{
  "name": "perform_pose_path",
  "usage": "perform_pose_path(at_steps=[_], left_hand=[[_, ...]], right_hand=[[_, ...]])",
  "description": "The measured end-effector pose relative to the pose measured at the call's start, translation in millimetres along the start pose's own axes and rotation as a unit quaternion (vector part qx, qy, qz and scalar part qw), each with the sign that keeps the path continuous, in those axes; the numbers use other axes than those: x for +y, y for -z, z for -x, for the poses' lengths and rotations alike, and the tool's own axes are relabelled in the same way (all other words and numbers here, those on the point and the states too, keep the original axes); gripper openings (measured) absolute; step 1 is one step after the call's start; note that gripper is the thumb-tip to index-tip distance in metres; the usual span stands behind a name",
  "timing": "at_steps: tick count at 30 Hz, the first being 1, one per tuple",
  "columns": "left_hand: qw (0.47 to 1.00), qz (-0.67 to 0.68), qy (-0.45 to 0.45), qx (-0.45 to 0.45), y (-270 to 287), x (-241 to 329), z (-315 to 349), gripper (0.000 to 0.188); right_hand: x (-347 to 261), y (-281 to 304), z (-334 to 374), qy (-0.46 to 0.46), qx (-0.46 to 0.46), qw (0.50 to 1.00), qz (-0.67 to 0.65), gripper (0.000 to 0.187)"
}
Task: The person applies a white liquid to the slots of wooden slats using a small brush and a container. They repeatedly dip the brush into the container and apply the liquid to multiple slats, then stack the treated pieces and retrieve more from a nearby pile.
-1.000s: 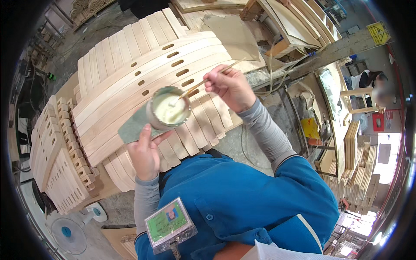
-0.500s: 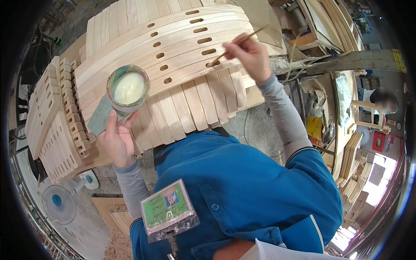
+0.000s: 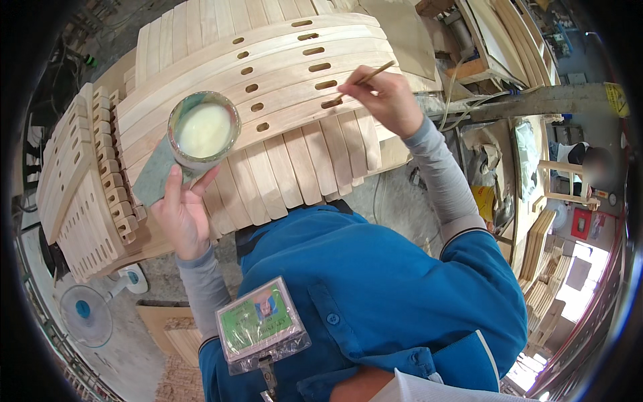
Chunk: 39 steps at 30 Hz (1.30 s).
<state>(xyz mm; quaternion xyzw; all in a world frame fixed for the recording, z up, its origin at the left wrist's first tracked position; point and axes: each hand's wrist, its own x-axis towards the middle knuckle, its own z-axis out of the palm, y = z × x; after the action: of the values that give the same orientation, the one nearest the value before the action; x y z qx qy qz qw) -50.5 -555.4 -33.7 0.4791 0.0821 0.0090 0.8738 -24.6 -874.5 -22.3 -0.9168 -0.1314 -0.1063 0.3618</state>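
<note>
Head view: from here, the left hand (image 3: 184,224) grips a cup (image 3: 183,111) of creamy liquid (image 3: 206,132) over the pile, while the right hand (image 3: 390,100) pinches a thin stick (image 3: 378,72) at a slot of the slotted wooden slat (image 3: 295,118) toward the counter's (image 3: 395,154) near edge.

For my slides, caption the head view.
Left hand holds a cup, right hand a stick at a slot in a slat.
</note>
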Motion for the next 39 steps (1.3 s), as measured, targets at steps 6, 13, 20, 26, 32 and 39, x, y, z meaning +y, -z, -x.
perform_pose_path(at_steps=[6, 13, 20, 26, 32, 39], left_hand=[[0.999, -0.004, 0.031, 0.007, 2.2, -8.6, -2.4, 0.031], [0.999, -0.026, 0.027, 0.011, -10.0, -4.0, 1.6, 0.028], [0.999, -0.027, 0.016, -0.028, -22.6, -5.3, 1.5, 0.024], [0.995, -0.07, 0.008, -0.068, -37.0, 9.5, 6.1, 0.036], [0.989, -0.089, 0.011, -0.116, -58.8, 15.2, 6.3, 0.043], [0.985, -0.093, 0.009, -0.149, -66.5, 28.2, 9.2, 0.044]], right_hand=[[-20.4, -14.1, -1.0, -0.004, -0.005, 0.999, -0.041, 0.016], [-2.3, 26.5, 15.2, -0.045, 0.034, 0.996, -0.071, 0.008], [-9.9, 41.4, 21.4, -0.072, -0.006, 0.977, -0.2, 0.008], [-18.5, 61.7, 18.2, -0.048, 0.127, 0.933, -0.333, 0.009], [-74.5, 59.2, 11.3, 0.065, 0.173, 0.907, -0.378, 0.006], [-83.4, 29.7, -6.9, 0.139, 0.108, 0.936, -0.306, 0.017]])
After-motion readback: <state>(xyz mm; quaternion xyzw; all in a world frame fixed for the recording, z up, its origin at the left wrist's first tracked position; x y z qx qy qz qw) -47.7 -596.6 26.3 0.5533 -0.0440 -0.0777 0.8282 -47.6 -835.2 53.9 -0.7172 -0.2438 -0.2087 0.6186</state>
